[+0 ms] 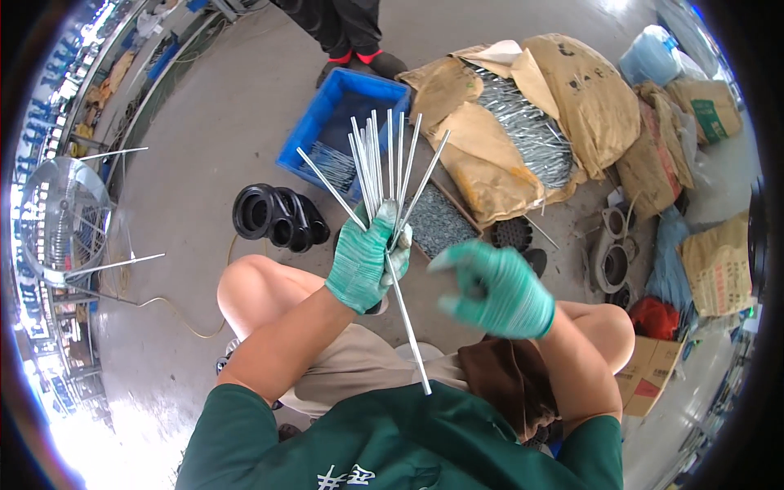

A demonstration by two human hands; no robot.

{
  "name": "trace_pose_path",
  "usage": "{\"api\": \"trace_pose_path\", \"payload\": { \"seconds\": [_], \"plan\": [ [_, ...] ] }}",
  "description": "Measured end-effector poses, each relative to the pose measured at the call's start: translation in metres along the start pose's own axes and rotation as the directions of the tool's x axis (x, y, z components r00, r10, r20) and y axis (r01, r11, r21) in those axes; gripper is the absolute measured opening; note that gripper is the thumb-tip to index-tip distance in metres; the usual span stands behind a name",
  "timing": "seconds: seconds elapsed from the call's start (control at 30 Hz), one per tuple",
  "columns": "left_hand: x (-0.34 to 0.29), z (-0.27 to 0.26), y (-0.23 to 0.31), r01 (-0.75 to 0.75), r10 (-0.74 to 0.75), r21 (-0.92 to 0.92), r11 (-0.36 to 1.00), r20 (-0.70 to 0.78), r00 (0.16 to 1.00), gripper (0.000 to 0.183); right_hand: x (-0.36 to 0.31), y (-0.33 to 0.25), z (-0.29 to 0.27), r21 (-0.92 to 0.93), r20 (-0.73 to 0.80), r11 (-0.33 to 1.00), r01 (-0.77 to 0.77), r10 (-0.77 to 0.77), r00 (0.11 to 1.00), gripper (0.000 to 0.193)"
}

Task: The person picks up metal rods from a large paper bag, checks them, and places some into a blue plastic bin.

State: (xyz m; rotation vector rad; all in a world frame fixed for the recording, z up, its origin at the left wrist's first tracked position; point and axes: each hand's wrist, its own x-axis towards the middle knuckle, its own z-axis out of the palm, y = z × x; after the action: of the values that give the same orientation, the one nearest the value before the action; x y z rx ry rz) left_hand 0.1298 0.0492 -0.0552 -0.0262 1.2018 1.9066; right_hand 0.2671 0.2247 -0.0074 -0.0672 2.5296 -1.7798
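Closed around a fanned bundle of thin metal rods [371, 163], my left hand [358, 263] wears a green glove with pale fingertips. Most of the rods point away from me, spread at their far ends. One rod [411, 335] slants from that grip back toward my shirt. To the right, my right hand [502, 290], also in a green glove, is slightly blurred. Its thumb and forefinger are apart with nothing visible between them, and it does not touch the rods.
Beyond my hands stands a blue crate [304, 122] with more rods inside. An opened brown sack [465, 139] spills rods, beside a tray of small metal pieces [441, 222]. Black ring-shaped parts [255, 212] lie left, a fan [65, 216] farther left. Another person's legs [339, 28] stand behind the crate.
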Motion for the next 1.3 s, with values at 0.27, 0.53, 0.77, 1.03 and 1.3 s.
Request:
{"api": "trace_pose_path", "payload": {
  "seconds": [0.27,0.53,0.77,1.03,1.3],
  "plan": [
    [0.001,0.006,-0.003,-0.073,0.082,0.155,0.985,-0.054,0.995,0.032,0.007,-0.001,0.032,-0.413,-0.232,0.866,0.282,-0.4,0.887,0.031],
    [-0.007,0.012,-0.006,-0.052,0.032,0.233,0.971,0.088,0.996,0.033,0.022,0.014,0.015,0.115,-0.533,0.983,-0.144,0.183,0.826,0.019],
    [-0.007,0.011,-0.007,-0.066,0.04,0.234,0.97,0.113,0.993,0.031,0.017,0.011,0.013,0.383,-0.361,0.916,-0.118,0.265,0.894,0.027],
    [-0.002,0.011,-0.014,-0.076,0.043,0.26,0.963,0.129,0.991,0.024,-0.005,0.039,-0.048,0.941,-0.289,0.322,0.1,0.621,0.728,0.023],
    [-0.008,-0.001,-0.02,-0.084,0.054,0.252,0.964,0.123,0.991,0.02,-0.002,0.059,-0.031,0.895,-0.219,0.443,-0.053,0.54,0.813,0.019]
  ]
}}
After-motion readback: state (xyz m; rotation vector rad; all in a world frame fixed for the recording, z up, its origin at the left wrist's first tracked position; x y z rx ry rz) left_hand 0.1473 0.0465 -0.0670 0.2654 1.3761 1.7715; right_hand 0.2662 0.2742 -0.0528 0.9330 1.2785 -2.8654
